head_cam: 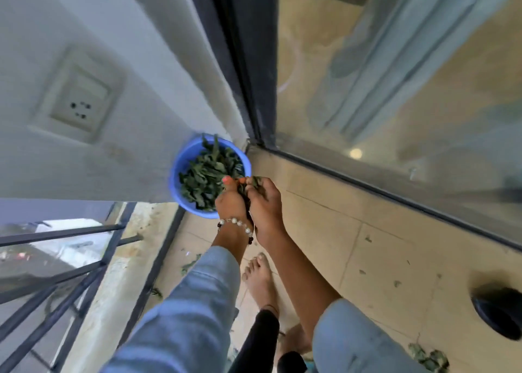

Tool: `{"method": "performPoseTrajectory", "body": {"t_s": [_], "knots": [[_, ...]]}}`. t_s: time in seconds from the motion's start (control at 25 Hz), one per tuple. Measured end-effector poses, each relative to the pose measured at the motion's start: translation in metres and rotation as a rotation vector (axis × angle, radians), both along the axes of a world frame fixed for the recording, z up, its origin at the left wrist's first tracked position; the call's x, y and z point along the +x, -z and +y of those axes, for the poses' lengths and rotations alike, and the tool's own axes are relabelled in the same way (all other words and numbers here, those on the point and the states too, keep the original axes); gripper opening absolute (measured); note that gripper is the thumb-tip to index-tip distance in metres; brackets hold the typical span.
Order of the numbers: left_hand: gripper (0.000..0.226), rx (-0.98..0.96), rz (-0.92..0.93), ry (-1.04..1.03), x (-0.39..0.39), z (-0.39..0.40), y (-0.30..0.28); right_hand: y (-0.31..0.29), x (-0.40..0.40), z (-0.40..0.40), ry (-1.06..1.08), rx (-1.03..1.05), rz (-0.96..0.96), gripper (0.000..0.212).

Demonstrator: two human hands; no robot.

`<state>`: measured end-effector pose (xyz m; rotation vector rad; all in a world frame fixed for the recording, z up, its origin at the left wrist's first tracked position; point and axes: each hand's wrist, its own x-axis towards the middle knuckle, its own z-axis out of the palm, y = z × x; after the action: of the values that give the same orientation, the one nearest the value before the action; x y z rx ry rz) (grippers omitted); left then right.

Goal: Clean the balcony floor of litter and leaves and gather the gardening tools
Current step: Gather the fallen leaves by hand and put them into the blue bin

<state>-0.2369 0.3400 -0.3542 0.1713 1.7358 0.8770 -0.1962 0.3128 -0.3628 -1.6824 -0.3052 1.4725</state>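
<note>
Leaves [210, 179] already heap the blue tub [180, 172] at the foot of the wall, so much of the sweeping-up looks done. Left to right: the left hand [230, 201] and right hand [264, 203], pressed side by side at the tub's four o'clock rim, curl their fingers round a bunch of leaves held between them over it. Scraps [397, 283] dot the tiles at three o'clock from the bare foot [261, 280], and a clump [429, 358] lies at four o'clock. No gardening tools show, so gathering them seems yet undone.
</note>
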Motion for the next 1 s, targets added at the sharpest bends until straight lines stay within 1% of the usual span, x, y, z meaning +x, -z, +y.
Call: {"method": "performPoseTrajectory", "body": {"t_s": [0.08,0.16,0.28,0.32,0.4,0.48,0.56,0.6,0.68,0.8,0.88,1.0], "knots": [[0.048,-0.003,-0.133,-0.104,-0.036,0.025,0.008,0.011,-0.033,0.031,-0.164,-0.020,-0.057,0.027],[0.052,-0.008,-0.240,-0.180,-0.065,0.050,0.018,0.030,-0.059,0.061,-0.265,-0.033,-0.053,0.030],[0.070,-0.026,-0.310,-0.117,-0.103,0.080,0.035,0.064,-0.082,0.100,-0.263,-0.043,-0.059,0.022],[0.072,-0.038,-0.330,-0.071,-0.112,0.086,0.040,0.076,-0.083,0.108,-0.252,-0.042,-0.059,0.025],[0.072,-0.071,-0.330,-0.015,-0.130,0.093,0.048,0.094,-0.082,0.118,-0.287,-0.077,-0.119,0.035],[0.068,-0.081,-0.300,0.014,-0.142,0.089,0.052,0.101,-0.077,0.114,-0.443,-0.083,-0.225,0.040],[0.058,-0.063,-0.193,0.070,-0.148,0.078,0.057,0.098,-0.074,0.105,-0.577,-0.067,-0.295,0.040],[0.052,-0.061,-0.114,0.087,-0.150,0.073,0.058,0.095,-0.072,0.099,-0.595,-0.072,-0.308,0.039],[0.044,-0.065,-0.013,0.104,-0.156,0.064,0.060,0.089,-0.066,0.086,-0.535,-0.127,-0.276,0.038],[0.042,-0.042,0.100,0.200,-0.160,0.048,0.056,0.070,-0.056,0.063,-0.339,-0.201,-0.200,0.031],[0.041,0.000,0.166,0.276,-0.153,0.031,0.039,0.046,-0.046,0.044,-0.213,-0.237,-0.141,0.023],[0.038,-0.038,0.233,0.367,-0.129,0.007,-0.004,-0.010,-0.022,0.010,-0.036,-0.250,0.011,0.019]]}}
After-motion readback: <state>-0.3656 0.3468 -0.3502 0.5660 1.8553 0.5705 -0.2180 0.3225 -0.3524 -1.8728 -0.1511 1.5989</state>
